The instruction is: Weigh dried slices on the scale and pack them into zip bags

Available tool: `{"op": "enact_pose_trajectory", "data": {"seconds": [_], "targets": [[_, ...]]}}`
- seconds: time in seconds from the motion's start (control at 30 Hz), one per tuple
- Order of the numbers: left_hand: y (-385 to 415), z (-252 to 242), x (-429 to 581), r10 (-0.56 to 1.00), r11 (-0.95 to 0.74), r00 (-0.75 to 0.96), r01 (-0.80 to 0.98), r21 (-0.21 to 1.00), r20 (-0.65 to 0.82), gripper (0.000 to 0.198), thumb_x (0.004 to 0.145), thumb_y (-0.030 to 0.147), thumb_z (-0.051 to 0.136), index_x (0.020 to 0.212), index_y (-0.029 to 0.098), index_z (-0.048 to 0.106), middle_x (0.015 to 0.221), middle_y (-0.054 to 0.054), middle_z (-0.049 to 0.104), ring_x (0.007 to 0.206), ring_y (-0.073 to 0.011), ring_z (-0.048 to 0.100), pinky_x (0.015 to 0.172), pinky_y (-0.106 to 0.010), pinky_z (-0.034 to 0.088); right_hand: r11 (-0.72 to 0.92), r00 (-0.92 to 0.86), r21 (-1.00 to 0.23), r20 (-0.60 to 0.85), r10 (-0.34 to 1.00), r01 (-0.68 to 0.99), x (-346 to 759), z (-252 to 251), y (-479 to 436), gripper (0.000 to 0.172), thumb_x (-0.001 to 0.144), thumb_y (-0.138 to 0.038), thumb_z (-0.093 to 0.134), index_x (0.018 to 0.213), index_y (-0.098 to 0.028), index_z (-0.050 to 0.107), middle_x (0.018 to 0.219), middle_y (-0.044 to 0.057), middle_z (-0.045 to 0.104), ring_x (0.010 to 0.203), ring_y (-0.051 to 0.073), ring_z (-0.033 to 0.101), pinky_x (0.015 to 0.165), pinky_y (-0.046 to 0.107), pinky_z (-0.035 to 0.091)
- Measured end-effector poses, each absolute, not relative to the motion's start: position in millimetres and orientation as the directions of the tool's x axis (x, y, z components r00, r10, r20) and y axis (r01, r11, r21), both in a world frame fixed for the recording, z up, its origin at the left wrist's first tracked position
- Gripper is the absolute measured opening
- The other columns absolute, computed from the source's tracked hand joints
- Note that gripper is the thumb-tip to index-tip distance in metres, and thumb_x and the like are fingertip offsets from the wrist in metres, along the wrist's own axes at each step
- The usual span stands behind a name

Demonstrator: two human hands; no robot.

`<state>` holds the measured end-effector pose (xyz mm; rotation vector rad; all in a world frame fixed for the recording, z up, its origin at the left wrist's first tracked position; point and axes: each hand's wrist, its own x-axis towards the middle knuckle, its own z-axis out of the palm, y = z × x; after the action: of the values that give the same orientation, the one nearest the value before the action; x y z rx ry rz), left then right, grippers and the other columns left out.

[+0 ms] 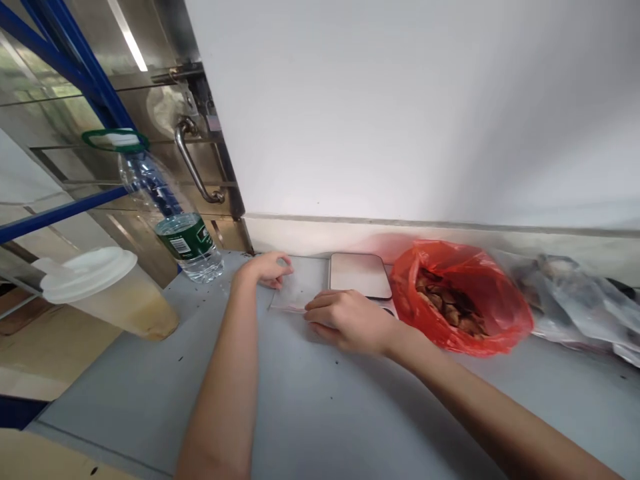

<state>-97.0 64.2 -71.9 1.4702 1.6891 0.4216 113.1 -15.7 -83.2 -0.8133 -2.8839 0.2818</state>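
A small clear zip bag (300, 288) lies flat on the grey table (320, 400), near the wall. My left hand (265, 269) rests on the bag's far left corner with fingers curled. My right hand (345, 320) presses its curled fingers on the bag's near edge, along the seal strip. Right behind the bag sits a small scale with a pale plate (360, 275). An open red plastic bag (457, 297) with brown pieces inside lies right of the scale.
A clear water bottle with a green label (173, 213) stands at the table's far left corner. A lidded cup of pale drink (107, 293) sits left of it. Crumpled clear plastic bags (575, 300) lie at the far right. A metal door with a handle (195, 167) stands behind.
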Motion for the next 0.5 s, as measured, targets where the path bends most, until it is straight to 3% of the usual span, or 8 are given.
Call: {"op": "enact_pose_trajectory", "data": {"seconds": [0.17, 0.23, 0.33, 0.4, 0.5], "targets": [[53, -31, -74, 0.955, 0.083, 0.145, 0.709, 0.701, -0.259, 0.027, 0.074, 0.037, 0.076, 0.097, 0.025, 0.068, 0.055, 0.002, 0.065, 0.055, -0.0226, 0.069, 0.058, -0.028, 0.052, 0.697, -0.671, -0.451, 0.251, 0.698, 0.557, 172, -48, -24, 0.025, 0.099, -0.024, 0.056, 0.105, -0.022, 0.081, 0.106, 0.008, 0.081, 0.09, 0.022, 0.074, 0.079, 0.033, 0.053], [45, -16, -57, 0.951, -0.106, 0.259, 0.79, 0.604, -0.171, 0.036, 0.08, 0.042, 0.071, 0.112, 0.026, 0.071, 0.062, 0.002, 0.07, 0.062, -0.0231, 0.07, 0.062, -0.028, 0.049, 0.57, -0.511, -0.543, 0.275, 0.815, 0.617, 204, -30, -24, 0.029, 0.098, -0.034, 0.055, 0.103, -0.023, 0.082, 0.104, 0.006, 0.082, 0.088, 0.024, 0.075, 0.076, 0.034, 0.056], [32, -5, -25, 0.908, -0.315, 0.412, 0.797, 0.515, -0.082, 0.039, 0.089, 0.043, 0.062, 0.124, 0.029, 0.072, 0.077, -0.001, 0.075, 0.077, -0.0246, 0.072, 0.071, -0.029, 0.049, 0.406, -0.274, -0.56, 0.307, 0.911, 0.722, 252, -6, -23, 0.028, 0.091, -0.041, 0.059, 0.094, -0.025, 0.082, 0.103, 0.006, 0.082, 0.09, 0.027, 0.075, 0.083, 0.041, 0.058], [25, -5, -3, 0.854, -0.423, 0.519, 0.727, 0.542, -0.03, 0.04, 0.09, 0.039, 0.061, 0.128, 0.03, 0.072, 0.092, -0.003, 0.078, 0.086, -0.0247, 0.072, 0.074, -0.028, 0.049, 0.268, -0.124, -0.579, 0.277, 0.953, 0.77, 280, 6, -24, 0.024, 0.086, -0.04, 0.063, 0.091, -0.026, 0.081, 0.097, 0.006, 0.082, 0.085, 0.026, 0.074, 0.082, 0.042, 0.059], [16, -12, 25, 0.769, -0.541, 0.639, 0.641, 0.545, 0.013, 0.041, 0.092, 0.032, 0.055, 0.129, 0.03, 0.071, 0.098, -0.003, 0.077, 0.085, -0.0226, 0.071, 0.072, -0.027, 0.048, 0.024, 0.142, -0.592, 0.231, 0.962, 0.805, 310, 20, -32, 0.015, 0.08, -0.033, 0.066, 0.084, -0.026, 0.079, 0.083, 0.006, 0.079, 0.079, 0.027, 0.072, 0.076, 0.042, 0.058]]}}
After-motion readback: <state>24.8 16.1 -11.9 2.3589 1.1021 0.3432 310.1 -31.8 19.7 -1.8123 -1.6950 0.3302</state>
